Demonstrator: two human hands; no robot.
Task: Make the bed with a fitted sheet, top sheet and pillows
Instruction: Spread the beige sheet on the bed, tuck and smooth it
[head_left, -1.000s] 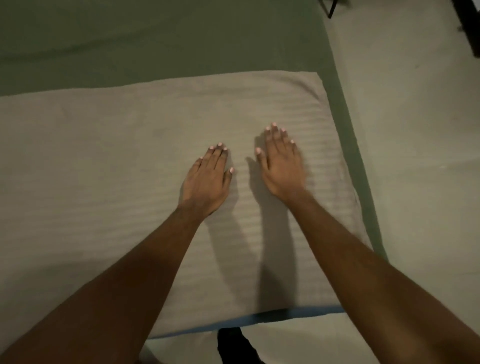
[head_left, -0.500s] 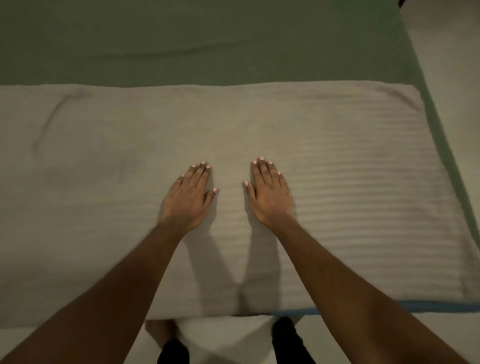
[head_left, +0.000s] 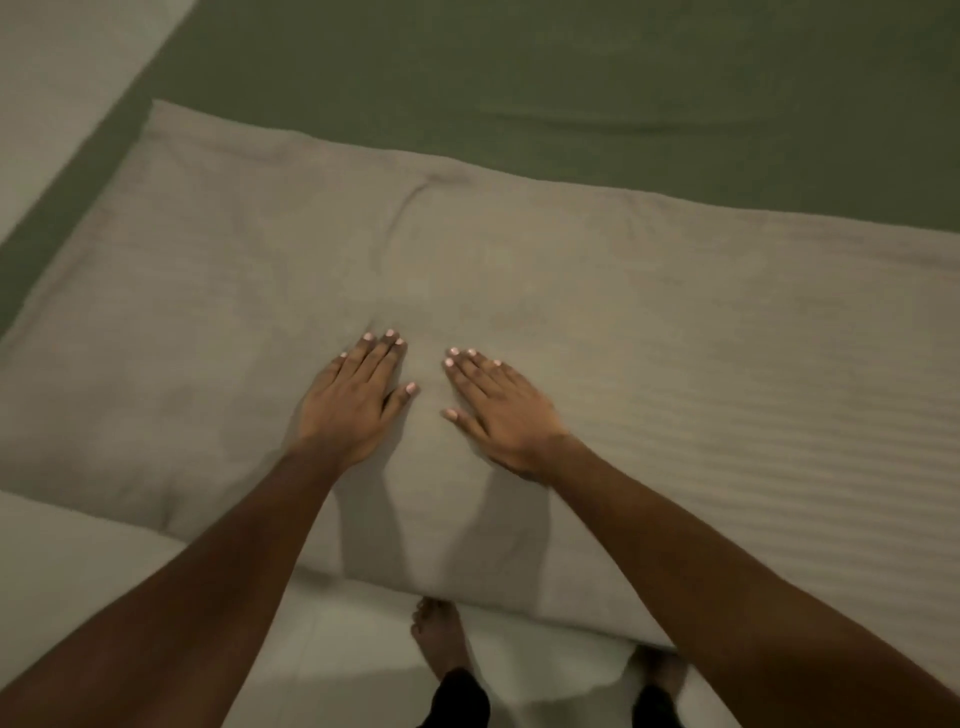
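A beige striped top sheet (head_left: 701, 364) lies folded across the near end of the bed, over a green fitted sheet (head_left: 571, 78). My left hand (head_left: 353, 402) presses flat on the beige sheet near its middle, fingers straight and together. My right hand (head_left: 501, 410) lies flat just to its right, fingers straight and angled to the upper left. A small gap separates the two hands. A soft crease (head_left: 410, 208) runs in the sheet beyond my hands. No pillows are in view.
Pale tiled floor (head_left: 62, 67) shows at the upper left and along the bottom (head_left: 104, 571). The bed's left corner (head_left: 156, 111) is in view. My bare feet (head_left: 441, 634) stand on the floor against the near bed edge.
My hands have slid left along the beige sheet, flat the whole time. The view swung from the bed's right edge to its left corner. My right hand now angles leftward.
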